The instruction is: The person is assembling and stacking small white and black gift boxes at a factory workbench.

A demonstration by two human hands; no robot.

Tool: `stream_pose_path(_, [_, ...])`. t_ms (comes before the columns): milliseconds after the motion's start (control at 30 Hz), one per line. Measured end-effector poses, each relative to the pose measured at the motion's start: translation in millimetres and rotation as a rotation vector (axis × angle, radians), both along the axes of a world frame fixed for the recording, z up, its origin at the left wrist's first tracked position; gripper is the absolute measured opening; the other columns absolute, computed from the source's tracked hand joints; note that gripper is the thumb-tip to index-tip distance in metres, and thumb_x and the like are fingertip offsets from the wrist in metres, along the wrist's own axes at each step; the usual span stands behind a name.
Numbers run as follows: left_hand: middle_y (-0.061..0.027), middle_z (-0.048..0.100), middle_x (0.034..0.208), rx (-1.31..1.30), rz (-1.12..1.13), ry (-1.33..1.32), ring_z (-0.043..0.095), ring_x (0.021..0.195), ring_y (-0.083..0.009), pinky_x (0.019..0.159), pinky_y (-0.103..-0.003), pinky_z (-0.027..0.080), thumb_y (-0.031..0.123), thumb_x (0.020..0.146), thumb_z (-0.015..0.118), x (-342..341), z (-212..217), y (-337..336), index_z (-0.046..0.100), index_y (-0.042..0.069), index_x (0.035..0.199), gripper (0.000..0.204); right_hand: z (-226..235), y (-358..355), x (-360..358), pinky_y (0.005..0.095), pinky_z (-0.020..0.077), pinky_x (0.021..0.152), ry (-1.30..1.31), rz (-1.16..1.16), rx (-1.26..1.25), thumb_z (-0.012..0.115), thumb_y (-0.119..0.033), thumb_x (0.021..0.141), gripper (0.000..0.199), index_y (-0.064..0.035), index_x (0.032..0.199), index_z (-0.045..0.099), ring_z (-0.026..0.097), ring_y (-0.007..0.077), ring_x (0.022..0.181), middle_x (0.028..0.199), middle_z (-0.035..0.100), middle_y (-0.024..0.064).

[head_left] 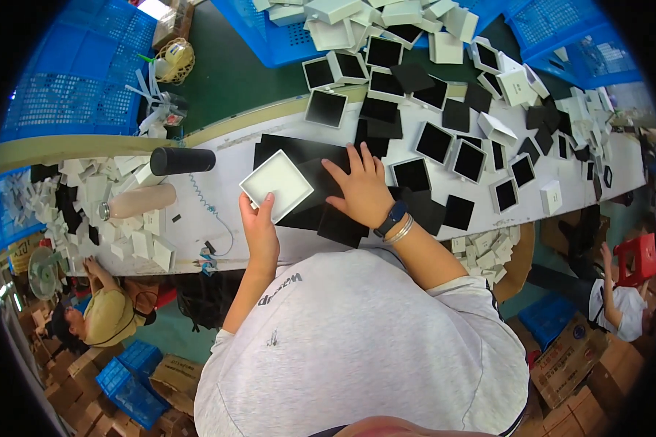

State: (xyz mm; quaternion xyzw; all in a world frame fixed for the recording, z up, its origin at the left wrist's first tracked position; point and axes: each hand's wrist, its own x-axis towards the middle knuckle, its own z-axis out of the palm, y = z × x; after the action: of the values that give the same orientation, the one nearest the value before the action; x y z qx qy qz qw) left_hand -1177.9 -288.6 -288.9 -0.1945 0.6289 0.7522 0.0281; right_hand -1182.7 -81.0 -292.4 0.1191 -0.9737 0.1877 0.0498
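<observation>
Here LH (259, 231) pinches wht box (280, 176), RH (366, 191) splayed on sheet (318, 180).

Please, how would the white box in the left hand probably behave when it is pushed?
The white box seems fairly stiff, because its thin walls look straight in the left hand. It is probably light for its size, being shallow and hollow. Its square shape suggests it would slide rather than roll.

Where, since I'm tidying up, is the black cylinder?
In the head view's upper left, the black cylinder is beyond the pink bottle, left of the white tray in the left hand.
</observation>
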Motion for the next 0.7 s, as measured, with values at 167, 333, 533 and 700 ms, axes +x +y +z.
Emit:
stream_pose_path(167, [-0.0119,0.053,0.115,-0.205,-0.159,-0.006,0.053,0.103,-0.0157,0.091,-0.026,0.039,0.015,0.093,0.052,7,10,5,0.035,0.001,0.13,0.043,28,25,5,0.0428,0.0349,0.099,0.061,-0.213,-0.482,0.076,-0.029,0.067,0.064,-0.0144,0.124,0.052,0.043,0.0371,0.119,0.132,0.043,0.0192])
stream_pose_path(333, [-0.0093,0.047,0.126,-0.199,-0.459,0.185,0.041,0.117,-0.0169,0.102,-0.03,0.029,0.025,0.099,0.038,12,31,20,0.036,0.003,0.134,0.041,65,6,23,0.048,0.0299,0.104,0.06,0.39,-0.38,0.075,-0.029,0.07,0.06,-0.0152,0.124,0.053,0.039,0.0319,0.127,0.14,0.038,0.0157])
stream_pose_path(533, [-0.0097,0.045,0.127,-0.058,-0.594,0.187,0.041,0.118,-0.0172,0.102,-0.03,0.03,0.024,0.097,0.044,15,35,18,0.036,0.003,0.134,0.043,58,10,36,0.0497,0.0234,0.108,0.047,0.444,-0.393,0.071,-0.031,0.075,0.056,-0.0177,0.126,0.052,0.032,0.0303,0.134,0.145,0.033,0.0133])
stream_pose_path(700, [-0.0095,0.044,0.128,-0.095,-0.829,0.237,0.04,0.12,-0.0181,0.102,-0.031,0.031,0.021,0.089,0.06,18,23,6,0.032,0.004,0.135,0.057,55,8,53,0.0491,0.0185,0.111,-0.011,0.492,-0.369,0.065,-0.031,0.081,0.059,-0.0149,0.134,0.043,0.029,0.0262,0.137,0.147,0.033,0.0078])
